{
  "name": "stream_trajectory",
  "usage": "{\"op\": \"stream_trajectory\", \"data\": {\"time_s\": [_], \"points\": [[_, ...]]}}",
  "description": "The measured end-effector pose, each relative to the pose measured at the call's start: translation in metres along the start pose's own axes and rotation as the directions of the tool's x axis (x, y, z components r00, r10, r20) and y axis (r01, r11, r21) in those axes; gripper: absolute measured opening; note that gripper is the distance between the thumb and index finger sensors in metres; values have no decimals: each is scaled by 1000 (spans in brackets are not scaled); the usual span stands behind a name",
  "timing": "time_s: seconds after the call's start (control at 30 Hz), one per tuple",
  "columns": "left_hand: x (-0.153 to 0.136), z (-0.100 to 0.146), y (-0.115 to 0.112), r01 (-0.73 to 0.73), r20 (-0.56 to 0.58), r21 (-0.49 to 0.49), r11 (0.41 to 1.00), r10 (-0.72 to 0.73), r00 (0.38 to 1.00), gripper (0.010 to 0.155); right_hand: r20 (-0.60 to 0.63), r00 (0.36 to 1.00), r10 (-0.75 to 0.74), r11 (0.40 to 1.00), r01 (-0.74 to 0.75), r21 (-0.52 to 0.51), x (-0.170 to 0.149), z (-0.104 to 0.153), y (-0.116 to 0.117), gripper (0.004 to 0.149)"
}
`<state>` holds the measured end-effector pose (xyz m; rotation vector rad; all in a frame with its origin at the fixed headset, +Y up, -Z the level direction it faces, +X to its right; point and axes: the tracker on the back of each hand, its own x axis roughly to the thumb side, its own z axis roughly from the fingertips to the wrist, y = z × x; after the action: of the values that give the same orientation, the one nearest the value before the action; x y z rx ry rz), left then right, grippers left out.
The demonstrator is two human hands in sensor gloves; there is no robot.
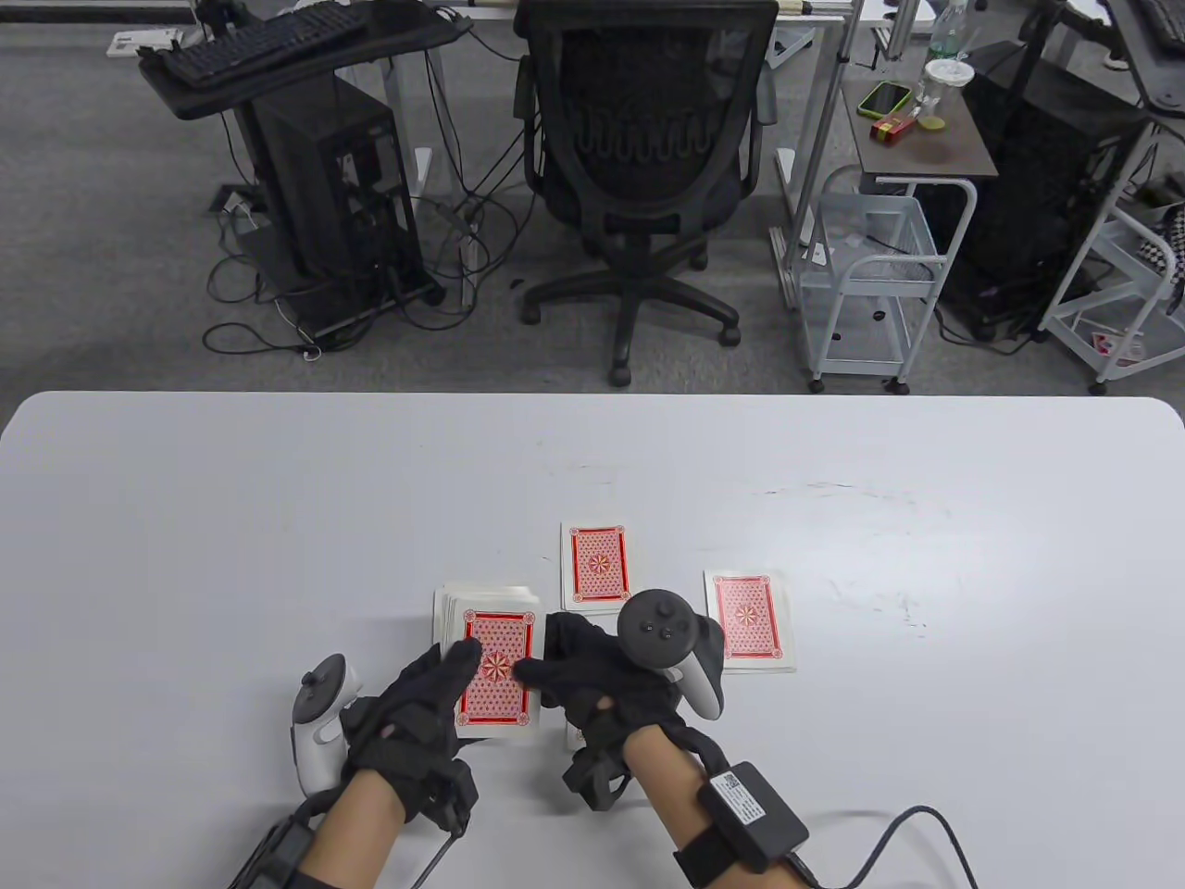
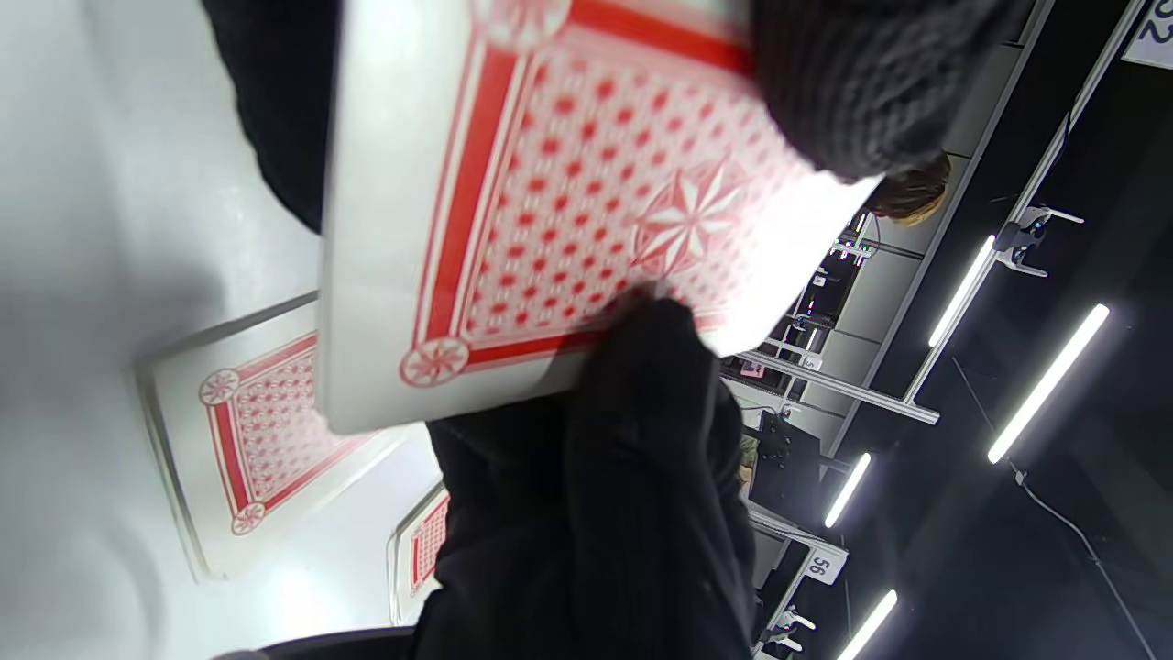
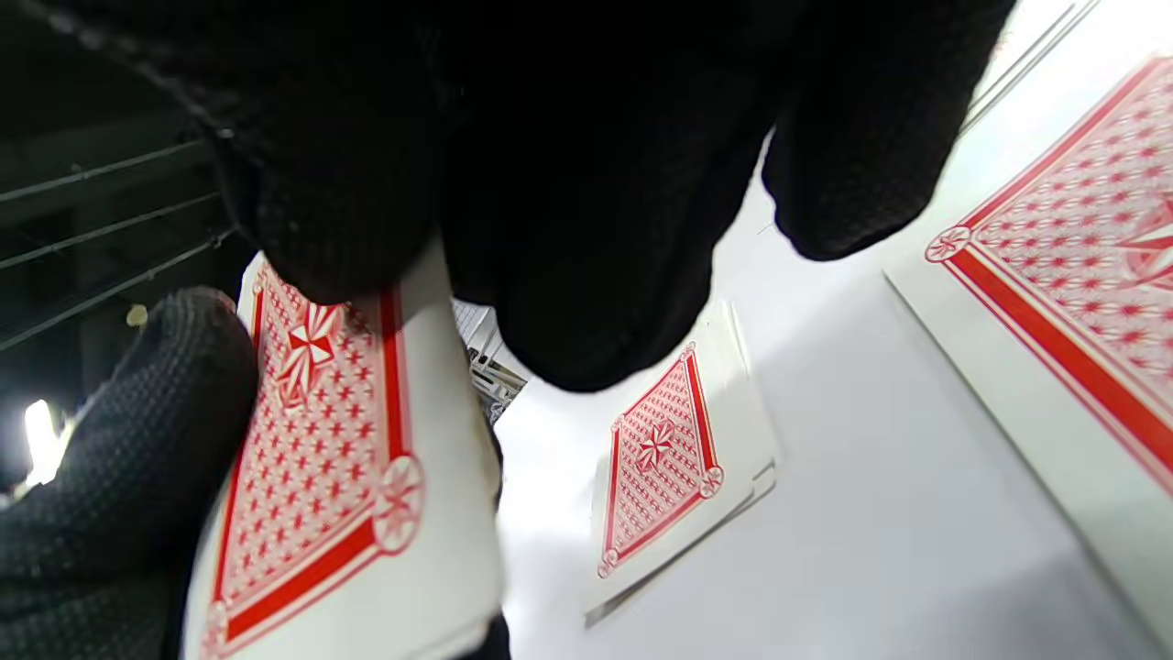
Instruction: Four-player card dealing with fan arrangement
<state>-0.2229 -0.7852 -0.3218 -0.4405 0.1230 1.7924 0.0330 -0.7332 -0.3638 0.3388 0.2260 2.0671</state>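
Red-backed deck (image 1: 498,671) near the table's (image 1: 278,519) front edge, left hand (image 1: 421,718) gripping it from below, right hand (image 1: 592,681) pinching its top card, two small piles (image 1: 597,565) (image 1: 752,620) face down just beyond, wide bare white surface further out

Behind the white table (image 1: 278,482) stands a black office chair (image 1: 643,157) on grey carpet. At left is a computer tower (image 1: 329,194) with a keyboard (image 1: 264,37) above it. At right, a white cart (image 1: 870,278) stands below a phone (image 1: 884,97) and a jar (image 1: 944,93).
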Motion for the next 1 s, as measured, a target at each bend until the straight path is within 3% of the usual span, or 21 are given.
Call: {"op": "stream_trajectory", "data": {"time_s": [0.23, 0.47, 0.6, 0.67, 0.77, 0.8, 0.83, 0.9, 0.93, 1.0], "points": [[6, 0, 19, -65, -6, 4, 998, 65, 998, 49, -29, 995, -96, 995, 97, 30, 4, -15, -3, 65], [16, 10, 90, -145, 38, 270, 952, 140, 989, 49, -101, 983, 156, 986, -149, 72, 30, -65, 8, 70], [16, 12, 111, -194, 60, 337, 921, 184, 981, 49, -160, 930, 330, 941, -311, 134, 34, -92, 29, 72], [14, 12, 114, -199, 52, 349, 916, 193, 980, 49, -187, 885, 426, 903, -402, 151, 33, -104, 42, 72], [13, 11, 113, -202, 49, 341, 918, 197, 979, 49, -221, 749, 624, 781, -588, 211, 29, -118, 65, 74], [14, 10, 112, -204, 51, 334, 920, 198, 979, 49, -230, 678, 698, 716, -658, 232, 27, -120, 72, 76], [14, 9, 111, -205, 52, 327, 922, 199, 979, 49, -214, 572, 792, 611, -742, 275, 24, -124, 81, 78], [14, 8, 108, -203, 52, 317, 926, 197, 979, 49, -206, 492, 846, 533, -793, 294, 22, -125, 86, 80], [14, 7, 107, -202, 52, 313, 928, 196, 979, 49, -205, 483, 851, 525, -801, 287, 21, -125, 87, 79], [14, 6, 104, -201, 52, 303, 931, 195, 979, 49, -206, 529, 823, 567, -777, 271, 23, -123, 83, 79]]}}
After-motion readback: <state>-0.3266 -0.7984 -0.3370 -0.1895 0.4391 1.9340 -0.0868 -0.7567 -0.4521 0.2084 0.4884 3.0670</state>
